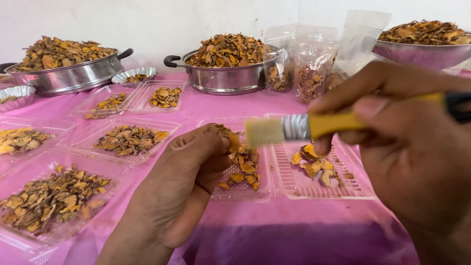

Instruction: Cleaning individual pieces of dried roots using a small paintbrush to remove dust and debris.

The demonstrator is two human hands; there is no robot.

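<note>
slice (232,141) between left fingers (216,142), beside brush (294,127)

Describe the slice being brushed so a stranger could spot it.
On the pink tablecloth, above the two nearest clear trays, the left hand pinches one orange dried slice. Unlike the others, it is lifted off the table, beside the brush bristles.

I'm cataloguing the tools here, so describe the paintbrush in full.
The paintbrush is small and flat, with pale cream bristles, a shiny metal ferrule and a yellow handle that turns dark at its far end. It lies roughly level, bristles pointing left. The right hand grips the handle between thumb and fingers. The bristle tip sits right beside an orange dried slice pinched in the left hand, above the clear plastic trays.
</note>
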